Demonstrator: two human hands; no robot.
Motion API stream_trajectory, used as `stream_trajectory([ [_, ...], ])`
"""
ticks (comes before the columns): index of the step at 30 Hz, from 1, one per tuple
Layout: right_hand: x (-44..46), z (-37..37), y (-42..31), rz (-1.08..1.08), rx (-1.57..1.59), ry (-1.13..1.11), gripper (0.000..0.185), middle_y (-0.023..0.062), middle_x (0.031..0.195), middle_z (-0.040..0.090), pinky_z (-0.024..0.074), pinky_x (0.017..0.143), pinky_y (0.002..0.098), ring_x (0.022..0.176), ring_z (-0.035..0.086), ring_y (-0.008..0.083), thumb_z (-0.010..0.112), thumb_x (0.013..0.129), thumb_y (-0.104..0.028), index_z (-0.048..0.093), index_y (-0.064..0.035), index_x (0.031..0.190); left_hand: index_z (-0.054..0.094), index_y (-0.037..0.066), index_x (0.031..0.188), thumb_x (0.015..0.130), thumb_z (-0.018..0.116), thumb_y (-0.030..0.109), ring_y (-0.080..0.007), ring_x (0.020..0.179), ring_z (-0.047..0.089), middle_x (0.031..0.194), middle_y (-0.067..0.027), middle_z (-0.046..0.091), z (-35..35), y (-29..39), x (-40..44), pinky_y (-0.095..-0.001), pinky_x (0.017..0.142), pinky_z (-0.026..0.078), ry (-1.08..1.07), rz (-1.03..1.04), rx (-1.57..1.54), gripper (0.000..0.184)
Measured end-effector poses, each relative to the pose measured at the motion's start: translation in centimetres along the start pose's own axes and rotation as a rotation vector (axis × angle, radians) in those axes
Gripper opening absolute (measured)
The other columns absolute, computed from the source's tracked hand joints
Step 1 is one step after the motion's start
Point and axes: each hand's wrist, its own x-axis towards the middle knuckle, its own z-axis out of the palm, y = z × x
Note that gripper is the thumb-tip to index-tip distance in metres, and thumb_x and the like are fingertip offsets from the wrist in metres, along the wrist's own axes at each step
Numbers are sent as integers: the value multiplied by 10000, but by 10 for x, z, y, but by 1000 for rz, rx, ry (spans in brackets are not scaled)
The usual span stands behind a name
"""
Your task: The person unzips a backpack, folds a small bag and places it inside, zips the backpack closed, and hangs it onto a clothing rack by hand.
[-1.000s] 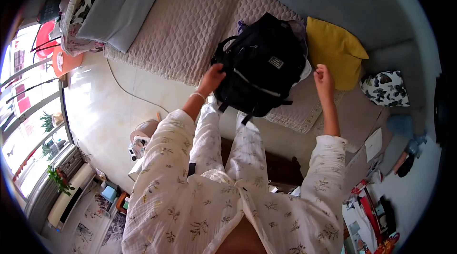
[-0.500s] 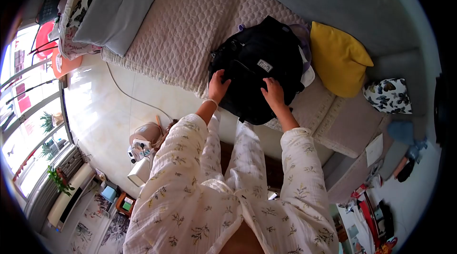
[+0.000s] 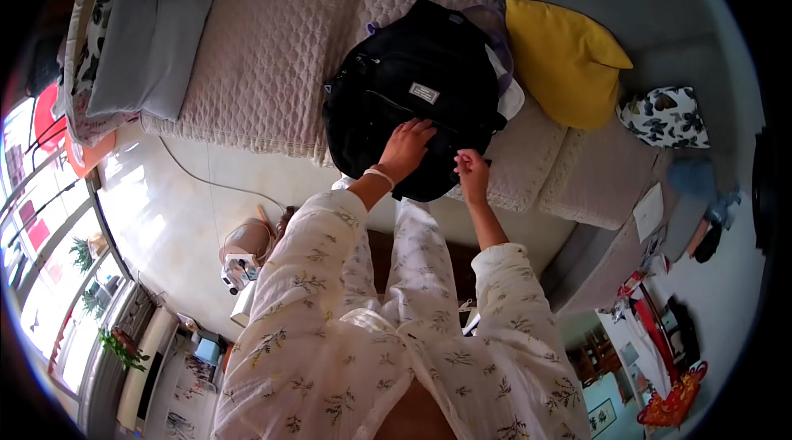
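Shifting inward, the left hand (image 3: pixel 403 150) now lies over the front of the black backpack (image 3: pixel 411 106) on the quilted cover (image 3: pixel 264 44), fingers slightly apart; the right hand (image 3: pixel 472 174) has moved toward its lower edge, fingers curled, grip impossible to tell. Work gathers there.

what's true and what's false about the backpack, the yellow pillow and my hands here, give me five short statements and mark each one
1. The yellow pillow is to the right of the black backpack in the picture. True.
2. The backpack stands on the floor. False: it is up on the quilted cover.
3. The left hand has a pale band around its wrist. True.
4. The right hand is on the yellow pillow. False: that hand is at the backpack's near side.
5. The backpack bears a pale label. True.
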Motion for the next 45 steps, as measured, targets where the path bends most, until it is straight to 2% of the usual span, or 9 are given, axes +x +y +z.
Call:
stream_trajectory([
  [3, 0, 12, 7, 113, 41, 30, 165, 66, 743, 632, 478, 489, 252, 537, 576, 118, 621, 866, -65, 596, -17, 1021, 571, 120, 1219, 726, 697, 89, -287, 1257, 434, 1326, -78, 500, 19, 11, 20, -421, 1055, 353, -44, 81, 64, 510],
  [9, 3, 17, -2, 199, 72, 37, 157, 67, 689, 606, 467, 457, 271, 502, 567, 144, 626, 856, -86, 592, -26, 997, 635, 110, 1034, 702, 703, 87, -274, 1084, 529, 1057, -62, 596, 33, 19, 39, -395, 985, 409, -171, 4, 264, 339],
  [13, -10, 14, 2, 147, 137, 61, 129, 65, 695, 608, 465, 466, 263, 531, 573, 133, 634, 855, -94, 588, -34, 959, 662, 70, 872, 695, 711, 90, -291, 956, 575, 925, -77, 619, 23, 14, 16, -367, 842, 462, -83, -8, -66, 185],
  [19, -28, 29, -20, 121, 239, -30, 218, 62, 678, 611, 463, 487, 279, 520, 576, 156, 724, 798, -166, 577, -38, 896, 630, 43, 878, 718, 699, 74, -303, 842, 636, 878, -113, 669, 8, 7, -15, -368, 754, 491, 89, -130, -369, 177],
  [29, -30, 41, -32, -37, -338, -6, 261, 69, 625, 592, 483, 544, 365, 584, 604, 266, 746, 736, -223, 557, -50, 788, 623, 55, 929, 757, 648, 44, -314, 794, 655, 842, -132, 677, -20, 16, -27, -354, 695, 512, 39, -228, -380, 175],
  [32, -33, 31, -29, -26, -243, -106, 175, 76, 649, 620, 476, 508, 292, 501, 600, 175, 698, 800, -152, 582, -27, 839, 627, 74, 925, 745, 645, 51, -317, 754, 641, 811, -125, 675, -23, 16, -22, -366, 687, 501, 44, -117, -362, 182],
  [35, -37, 25, -49, 444, 507, -254, 169, 60, 630, 609, 455, 472, 267, 481, 583, 134, 687, 829, -157, 585, -23, 815, 633, 62, 926, 743, 639, 21, -307, 804, 640, 857, -116, 665, -36, 25, -19, -347, 716, 500, -14, -95, -342, 188],
  [38, -44, 25, -53, 481, 445, -245, 247, 52, 624, 607, 445, 455, 280, 464, 567, 122, 716, 815, -248, 581, -47, 768, 639, 62, 918, 745, 635, 21, -305, 796, 632, 866, -114, 659, -39, 29, -24, -347, 703, 495, -32, -82, -231, 178],
  [45, -46, 31, -31, 78, -152, -197, 195, 88, 648, 629, 484, 549, 364, 582, 623, 254, 718, 765, -204, 598, -51, 778, 654, 89, 914, 747, 642, 61, -295, 704, 602, 779, -117, 635, -32, 31, -26, -374, 661, 472, -59, -7, -290, 171],
])
